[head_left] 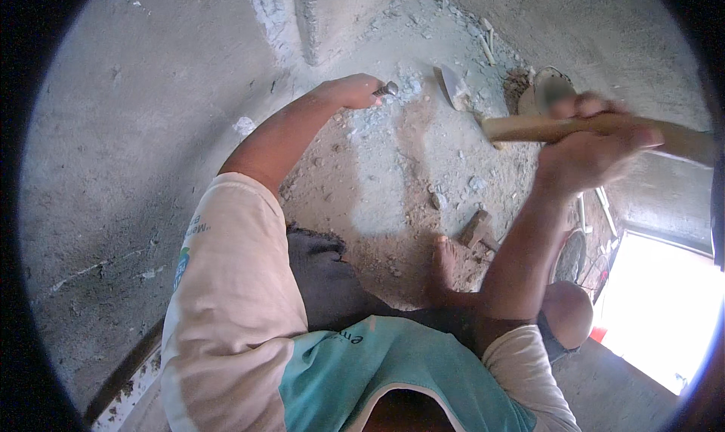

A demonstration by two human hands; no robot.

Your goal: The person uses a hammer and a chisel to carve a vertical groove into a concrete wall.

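Observation:
My left hand (355, 92) is closed round a metal chisel (389, 89), whose round, shiny end sticks out of the fist. It is held low over pale, broken rubble by the wall base. My right hand (585, 149) is raised at the right, gripping a thick wooden handle (521, 128). That handle runs sideways and leaves the view at the right, so no head on it can be seen. Motion blurs the right hand's fingers. Beyond the handle's left end, a curved metal blade (451, 88) lies on the rubble; the rest of it is unclear.
Rough grey walls (136, 145) rise around me. Dusty ground (377, 205) is strewn with chips and stones. A brown block (474, 228) lies near my bare foot (444, 262). A round pale container (551, 88) stands at the far right; a bright opening (664, 311) is nearer.

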